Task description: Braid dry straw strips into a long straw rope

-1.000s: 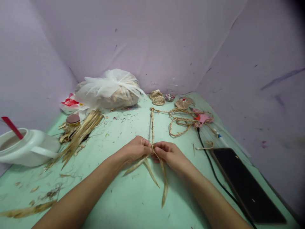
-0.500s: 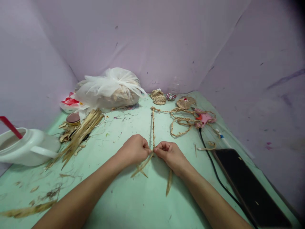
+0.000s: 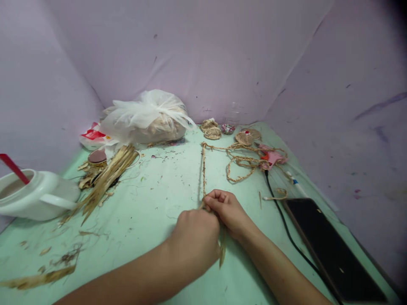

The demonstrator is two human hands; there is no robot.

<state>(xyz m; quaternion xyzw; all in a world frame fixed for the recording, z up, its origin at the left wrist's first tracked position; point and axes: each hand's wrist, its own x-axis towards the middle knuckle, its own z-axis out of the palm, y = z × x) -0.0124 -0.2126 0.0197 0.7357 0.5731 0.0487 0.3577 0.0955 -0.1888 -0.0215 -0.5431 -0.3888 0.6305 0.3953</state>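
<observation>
"What sort of place is this?"

"A small craft corner: dried strips (image 3: 111, 178), braided cord (image 3: 204, 171), beads (image 3: 228, 129) and a pink glue gun (image 3: 273, 158) share one green table (image 3: 168, 182)."

"In a home or a workshop?"

"I can't tell; marked lilac walls (image 3: 203, 55) close it in on three sides."

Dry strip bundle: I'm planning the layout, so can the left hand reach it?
Probably yes: nothing tall stands between the left hand and the dry strip bundle, mostly just green tabletop.
</observation>
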